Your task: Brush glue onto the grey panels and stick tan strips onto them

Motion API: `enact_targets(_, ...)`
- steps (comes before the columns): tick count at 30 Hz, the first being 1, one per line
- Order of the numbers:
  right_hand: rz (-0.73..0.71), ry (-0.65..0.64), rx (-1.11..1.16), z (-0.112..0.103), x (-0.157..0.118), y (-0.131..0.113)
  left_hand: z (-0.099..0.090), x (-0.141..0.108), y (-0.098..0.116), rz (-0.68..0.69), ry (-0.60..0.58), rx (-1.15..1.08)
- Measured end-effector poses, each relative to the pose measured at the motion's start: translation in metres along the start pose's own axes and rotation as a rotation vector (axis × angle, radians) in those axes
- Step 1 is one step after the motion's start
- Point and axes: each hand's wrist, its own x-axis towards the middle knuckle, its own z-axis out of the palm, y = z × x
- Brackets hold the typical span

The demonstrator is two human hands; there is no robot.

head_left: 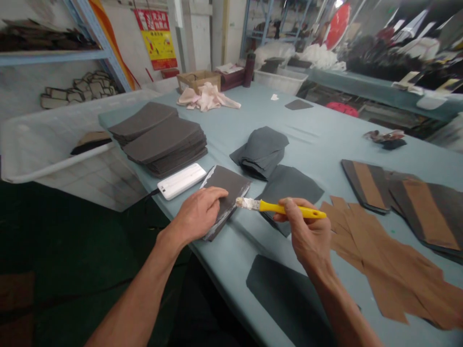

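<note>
My left hand lies flat with its fingers extended on a dark grey panel near the table's front edge. White paste shows along the panel's edges. The fingers of my right hand are closed round the yellow handle of a brush. Its paste-coated bristles are at the panel's right edge. Just left of the panel is a white phone-like device with a black cable. Dark fabric pieces are bunched behind the panel, and another dark piece lies partly beneath the brush.
Stacked grey panels stand at the table's left. Brown strips and dark panels with brown bands lie right. A dark piece is at the front. Pink cloth and a cardboard box sit behind; a white bin adjoins left.
</note>
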Motion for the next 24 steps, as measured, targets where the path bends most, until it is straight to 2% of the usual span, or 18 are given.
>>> enact_targets(4, -0.004, -0.066, 0.037, 0.006, -0.02, -0.003, -0.003, 0.003, -0.011, 0.01, -0.001, -0.081)
enact_targets(8, -0.008, -0.189, 0.09, 0.013, -0.039, -0.003, -0.002, 0.004, -0.014, 0.018, 0.005, -0.141)
enact_targets(13, 0.016, -0.335, 0.128, 0.02, -0.048, 0.005, 0.0, 0.004, -0.018, 0.025, 0.0, -0.191)
enact_targets(18, 0.006, -0.382, 0.125, 0.025, -0.049, 0.01, 0.001, 0.005, -0.021, 0.032, 0.002, -0.217)
enact_targets(24, 0.005, -0.365, 0.087, 0.025, -0.045, 0.015, 0.001, 0.004, -0.02, 0.036, 0.009, -0.229)
